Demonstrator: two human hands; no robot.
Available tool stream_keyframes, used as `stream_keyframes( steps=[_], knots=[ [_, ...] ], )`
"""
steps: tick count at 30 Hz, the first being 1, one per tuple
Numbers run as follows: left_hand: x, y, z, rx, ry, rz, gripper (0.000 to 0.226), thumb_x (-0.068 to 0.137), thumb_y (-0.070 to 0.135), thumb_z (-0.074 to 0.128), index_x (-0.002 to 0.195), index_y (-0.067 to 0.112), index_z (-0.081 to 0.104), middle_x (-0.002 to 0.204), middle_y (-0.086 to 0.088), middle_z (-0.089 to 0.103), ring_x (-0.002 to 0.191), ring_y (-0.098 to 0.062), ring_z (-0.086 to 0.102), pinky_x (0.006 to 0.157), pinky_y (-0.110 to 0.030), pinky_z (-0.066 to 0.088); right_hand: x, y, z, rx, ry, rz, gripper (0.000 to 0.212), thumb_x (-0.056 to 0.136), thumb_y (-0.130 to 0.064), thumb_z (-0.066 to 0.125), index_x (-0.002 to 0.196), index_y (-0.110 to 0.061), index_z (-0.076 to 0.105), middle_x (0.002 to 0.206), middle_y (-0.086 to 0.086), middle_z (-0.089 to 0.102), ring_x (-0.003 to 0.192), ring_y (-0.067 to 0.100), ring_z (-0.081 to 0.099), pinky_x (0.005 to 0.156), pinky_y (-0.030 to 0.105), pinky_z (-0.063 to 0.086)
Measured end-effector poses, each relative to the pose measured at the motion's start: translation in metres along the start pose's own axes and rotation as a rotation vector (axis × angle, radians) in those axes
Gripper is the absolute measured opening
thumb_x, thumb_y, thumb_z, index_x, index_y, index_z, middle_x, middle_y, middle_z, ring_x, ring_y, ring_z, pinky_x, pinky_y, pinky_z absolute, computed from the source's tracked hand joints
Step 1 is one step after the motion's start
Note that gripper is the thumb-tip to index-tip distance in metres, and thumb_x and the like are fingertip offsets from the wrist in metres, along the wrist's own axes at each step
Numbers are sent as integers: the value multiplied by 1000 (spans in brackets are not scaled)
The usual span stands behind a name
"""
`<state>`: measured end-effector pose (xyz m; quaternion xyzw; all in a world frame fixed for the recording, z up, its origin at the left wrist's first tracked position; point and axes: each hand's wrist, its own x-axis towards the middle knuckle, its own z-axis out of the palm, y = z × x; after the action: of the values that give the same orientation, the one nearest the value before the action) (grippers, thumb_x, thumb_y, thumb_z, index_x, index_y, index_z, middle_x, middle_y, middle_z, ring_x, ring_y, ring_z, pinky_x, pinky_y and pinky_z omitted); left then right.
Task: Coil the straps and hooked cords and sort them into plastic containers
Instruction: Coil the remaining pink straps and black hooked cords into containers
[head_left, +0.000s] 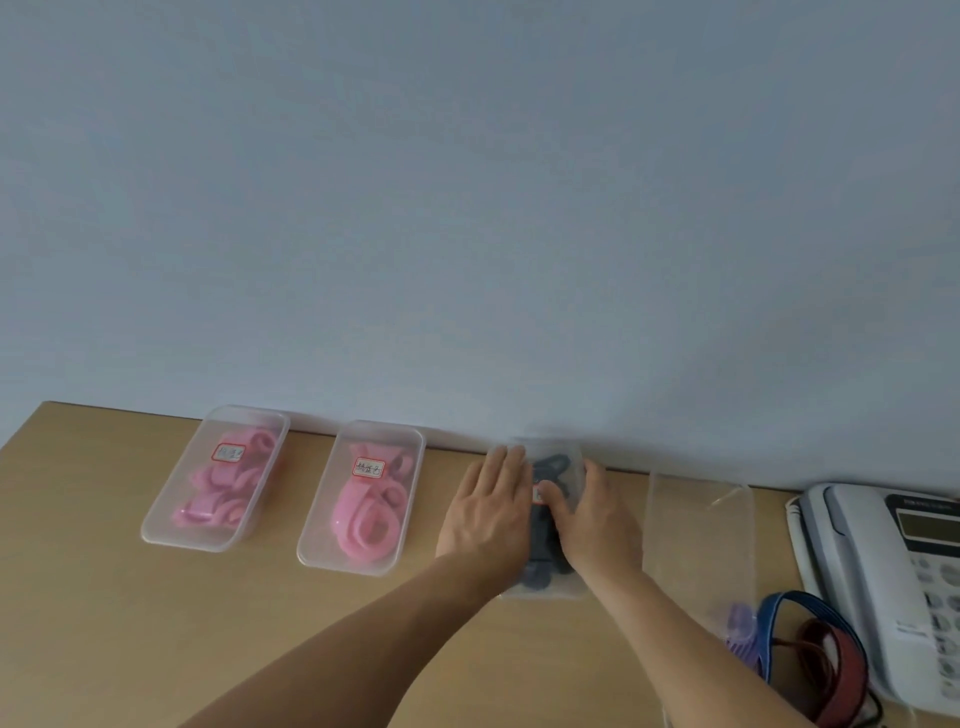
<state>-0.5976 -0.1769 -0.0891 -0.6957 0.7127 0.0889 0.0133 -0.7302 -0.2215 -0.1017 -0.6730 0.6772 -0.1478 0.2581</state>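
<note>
Head view: both hands flat on lid of third box (550, 590) at tabletop (104, 623) back edge, dark cords (553, 470) inside. Left hand (491, 512) and right hand (592, 525) w/ fingers spread, gripping nothing. Two boxes w/ pink straps (215, 478), (363, 499) to the left. Phone (883, 571) at right edge.

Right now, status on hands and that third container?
Left hand and right hand flat on lid of third container, dark straps inside. Empty container at right; loose straps by phone.
</note>
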Motion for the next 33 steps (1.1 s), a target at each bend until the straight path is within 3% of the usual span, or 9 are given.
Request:
stream_keyframes(
  steps=[5,9,12,15,20,25,29,33],
  knots=[
    [8,25,5,-93,-123,-108,75,100,26,40,153,-4,-2,163,-19,-13,149,-31,-20,122,-40,-9,-1,-2,-1,-9,-20,25,59,90,-59,50,131,-17,46,122,5,59,108,26,59,73,34,46],
    [5,27,16,-152,-8,-99,65,97,32,3,153,1,-9,161,-15,-20,135,-24,-42,112,-36,-26,-2,0,-2,58,-19,-15,51,94,-53,50,130,-17,49,118,6,60,104,27,61,77,37,51],
    [1,23,17,-152,31,-56,75,90,45,-10,153,6,-9,159,-10,-24,136,-20,-41,111,-36,-29,-3,4,0,91,-55,9,44,98,-46,45,134,-21,48,120,6,60,105,27,60,79,35,48],
    [3,21,17,-141,11,-43,77,88,51,-11,151,7,-13,159,-11,-24,137,-20,-41,111,-36,-30,-3,6,1,131,-110,39,35,101,-40,38,128,-22,51,116,4,61,101,26,60,78,35,45],
    [2,14,19,-133,-27,-1,85,88,68,-8,150,11,-20,156,-8,-33,139,-17,-42,112,-33,-29,1,3,-4,173,-94,112,34,103,-36,30,82,-23,53,81,-3,60,77,22,56,65,35,39],
    [3,12,19,-80,-25,57,78,91,70,-1,148,23,-24,155,-10,-35,135,-16,-48,108,-34,-34,-3,1,-1,158,-37,118,37,104,-33,31,81,-19,55,77,0,61,74,21,55,61,34,35],
    [5,8,18,-36,-36,100,78,92,68,0,149,19,-22,155,-12,-34,136,-20,-46,111,-37,-30,8,3,-10,163,-96,131,42,102,-33,35,66,-20,54,67,-1,58,67,22,54,53,32,32],
    [7,2,18,-13,-53,165,81,92,65,2,152,14,-17,160,-8,-28,143,-18,-37,119,-41,-20,30,1,-17,212,-88,155,49,101,-40,37,65,-15,57,67,1,60,69,23,56,55,31,32]
  ],
)
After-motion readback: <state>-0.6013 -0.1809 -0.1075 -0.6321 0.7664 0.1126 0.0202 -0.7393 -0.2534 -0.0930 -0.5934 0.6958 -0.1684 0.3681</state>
